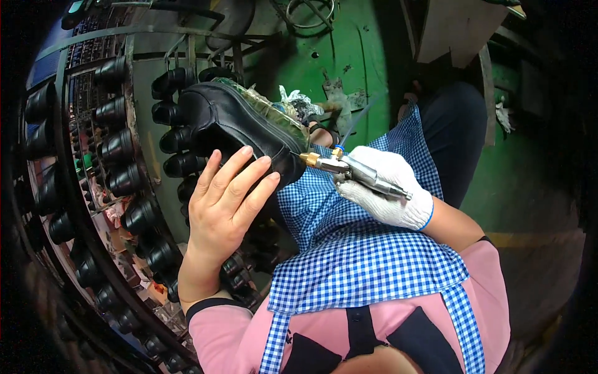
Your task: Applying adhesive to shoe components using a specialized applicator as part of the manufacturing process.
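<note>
A black leather shoe (233,115) is held up in front of me, its toe toward the upper left and its heel toward me. My bare left hand (224,209) grips it at the heel and collar, several fingers lying over the edge of the opening. On my right hand (398,167) is a white knitted glove, and it is closed around a small metal spray gun (370,176) with a brass tip. That tip points at the back of the shoe, touching or very close to it. A thin blue hose (356,128) rises from the gun.
Metal racks (131,100) on my left carry rows of black shoes (115,146). Just beyond the held shoe is an object wrapped in clear tape (274,107), with crumpled white material (299,103) next to it. A grey panel-sided stand (458,31) rises from the green floor (364,50) at upper right.
</note>
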Demonstrator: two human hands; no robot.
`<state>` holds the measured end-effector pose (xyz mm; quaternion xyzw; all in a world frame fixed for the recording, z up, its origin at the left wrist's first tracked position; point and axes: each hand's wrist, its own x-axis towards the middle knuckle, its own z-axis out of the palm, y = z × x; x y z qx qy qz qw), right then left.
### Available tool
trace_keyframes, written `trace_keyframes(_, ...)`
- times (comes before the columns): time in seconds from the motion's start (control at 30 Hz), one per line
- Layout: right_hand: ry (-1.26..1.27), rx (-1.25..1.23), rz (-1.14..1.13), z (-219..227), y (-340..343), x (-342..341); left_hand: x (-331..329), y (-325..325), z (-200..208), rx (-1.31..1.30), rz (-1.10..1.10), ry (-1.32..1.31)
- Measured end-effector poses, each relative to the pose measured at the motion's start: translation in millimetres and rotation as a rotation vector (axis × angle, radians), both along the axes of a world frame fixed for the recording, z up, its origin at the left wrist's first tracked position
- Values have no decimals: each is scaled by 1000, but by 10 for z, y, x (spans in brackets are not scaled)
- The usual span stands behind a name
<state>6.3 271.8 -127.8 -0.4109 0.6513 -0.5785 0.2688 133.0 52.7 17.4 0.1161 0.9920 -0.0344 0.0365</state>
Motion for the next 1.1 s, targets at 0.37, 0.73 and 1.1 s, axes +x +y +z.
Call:
trace_keyframes(0.37,125,-70,-167,56,56,-86,-473,32,-20,61,81,43)
trace_keyframes(0.73,56,-152,-392,23,-554,-406,-1100,-166,-134,-59,309,197)
trace_keyframes(1.1,62,-257,-352,-94,-1138,-259,-1132,-725,-23,-83,688,182)
